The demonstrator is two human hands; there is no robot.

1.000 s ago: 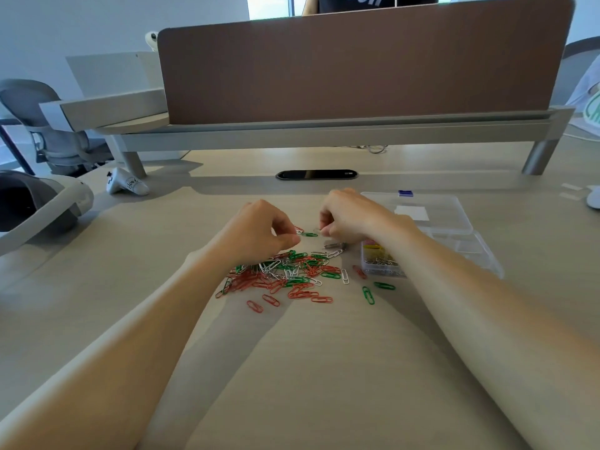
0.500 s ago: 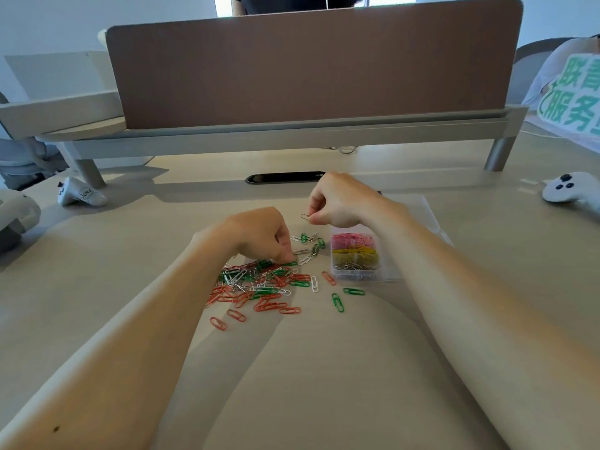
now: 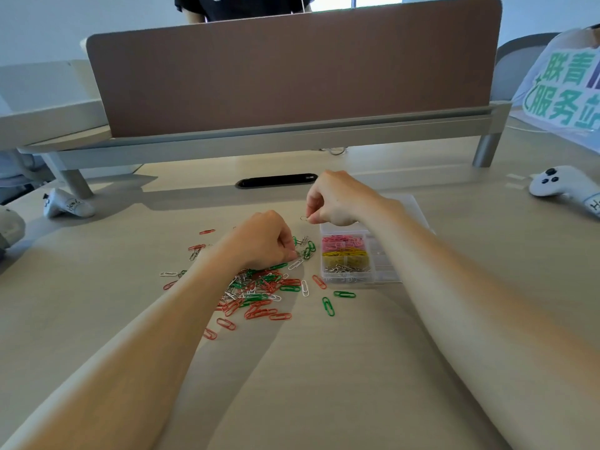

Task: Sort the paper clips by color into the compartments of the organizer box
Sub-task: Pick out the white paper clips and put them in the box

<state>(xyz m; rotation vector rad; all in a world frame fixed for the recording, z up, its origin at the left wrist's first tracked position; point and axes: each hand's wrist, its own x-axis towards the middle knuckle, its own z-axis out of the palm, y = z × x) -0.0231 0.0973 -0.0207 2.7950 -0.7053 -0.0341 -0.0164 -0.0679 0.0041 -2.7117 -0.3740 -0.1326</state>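
Note:
A loose pile of red, green and white/silver paper clips [image 3: 256, 292] lies on the desk in front of me. To its right stands a clear organizer box [image 3: 386, 271] with pink clips [image 3: 341, 242], yellow clips [image 3: 345, 256] and silver clips [image 3: 345, 271] in separate compartments. My right hand [image 3: 337, 199] is raised just left of the box's far corner and pinches a silver paper clip [image 3: 304, 218]. My left hand [image 3: 263, 243] has curled fingers with the tips down on clips at the pile's far edge; whether it holds one is hidden.
A brown divider screen [image 3: 292, 73] on a grey rail closes off the far side. A white game controller [image 3: 565, 186] lies at the right, another white device [image 3: 66, 206] at the left. A black cable slot [image 3: 276, 180] sits behind the hands. People sit beyond and to the right.
My right hand rose from the pile with a silver clip and holds it near the box. The left hand stays on the pile. The head view shifted, showing the box's filled compartments.

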